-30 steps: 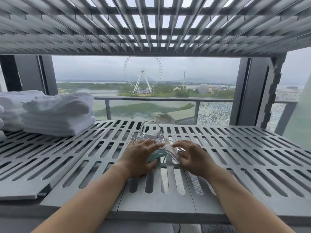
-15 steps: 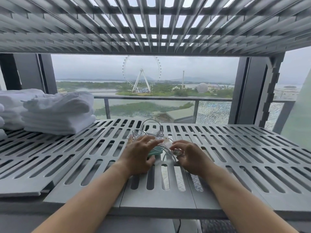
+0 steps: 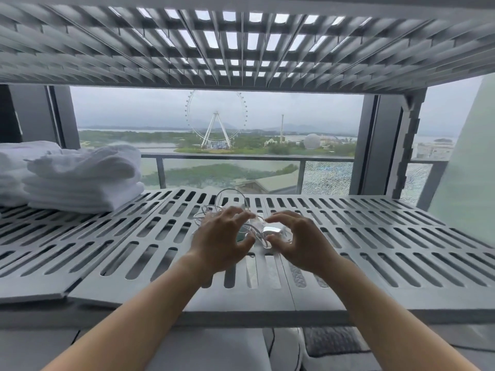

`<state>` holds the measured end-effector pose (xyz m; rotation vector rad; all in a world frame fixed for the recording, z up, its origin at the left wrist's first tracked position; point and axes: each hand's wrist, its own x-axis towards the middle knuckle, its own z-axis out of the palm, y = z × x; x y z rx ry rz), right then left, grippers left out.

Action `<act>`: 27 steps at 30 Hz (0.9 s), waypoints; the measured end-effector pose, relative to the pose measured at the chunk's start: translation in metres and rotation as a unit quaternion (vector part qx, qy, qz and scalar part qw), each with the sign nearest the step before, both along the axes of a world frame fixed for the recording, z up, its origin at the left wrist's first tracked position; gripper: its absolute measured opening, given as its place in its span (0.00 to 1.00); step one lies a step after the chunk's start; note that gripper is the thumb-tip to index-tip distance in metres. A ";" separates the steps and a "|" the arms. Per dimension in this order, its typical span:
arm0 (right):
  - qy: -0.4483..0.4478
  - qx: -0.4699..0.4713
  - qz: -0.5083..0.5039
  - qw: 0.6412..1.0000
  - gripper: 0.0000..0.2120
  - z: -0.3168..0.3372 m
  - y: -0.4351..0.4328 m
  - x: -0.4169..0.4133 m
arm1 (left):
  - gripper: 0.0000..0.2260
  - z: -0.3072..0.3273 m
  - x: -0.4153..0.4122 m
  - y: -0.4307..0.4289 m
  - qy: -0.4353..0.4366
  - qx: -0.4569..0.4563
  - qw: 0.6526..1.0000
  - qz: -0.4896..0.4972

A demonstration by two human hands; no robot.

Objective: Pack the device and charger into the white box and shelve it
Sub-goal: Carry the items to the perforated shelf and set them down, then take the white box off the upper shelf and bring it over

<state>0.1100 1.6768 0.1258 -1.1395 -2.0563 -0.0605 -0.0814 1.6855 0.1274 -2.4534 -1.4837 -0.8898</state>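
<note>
Hovering over slotted grey shelf (image 3: 348, 236): left hand (image 3: 222, 236) and right hand (image 3: 300, 236), fingers spread and curled, grasping nothing. Between them, clear bag (image 3: 270, 231) with coiled white cable (image 3: 227, 196) lying on shelf. Folded white towels (image 3: 83, 178) stacked far left. White box unseen.

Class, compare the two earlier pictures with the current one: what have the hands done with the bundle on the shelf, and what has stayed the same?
Both hands have let go. The left hand and right hand, earlier pressed onto the clear bag of cable, now have their fingers spread open and lifted just above it. The bag stays in the same spot on the slotted shelf, and the folded towels have not moved.
</note>
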 end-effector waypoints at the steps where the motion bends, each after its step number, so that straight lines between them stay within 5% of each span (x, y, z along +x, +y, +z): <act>1: 0.001 0.006 -0.002 1.000 0.16 0.000 -0.005 0.002 | 0.20 0.000 0.001 -0.003 0.004 0.002 1.000 -0.001; 15: 0.058 0.057 -0.123 0.989 0.13 0.004 -0.130 0.080 | 0.15 0.014 0.093 -0.091 -0.045 0.052 0.994 -0.080; 27: 0.069 0.063 -0.338 0.936 0.12 -0.017 -0.331 0.207 | 0.15 0.006 0.266 -0.232 -0.034 0.066 0.946 -0.315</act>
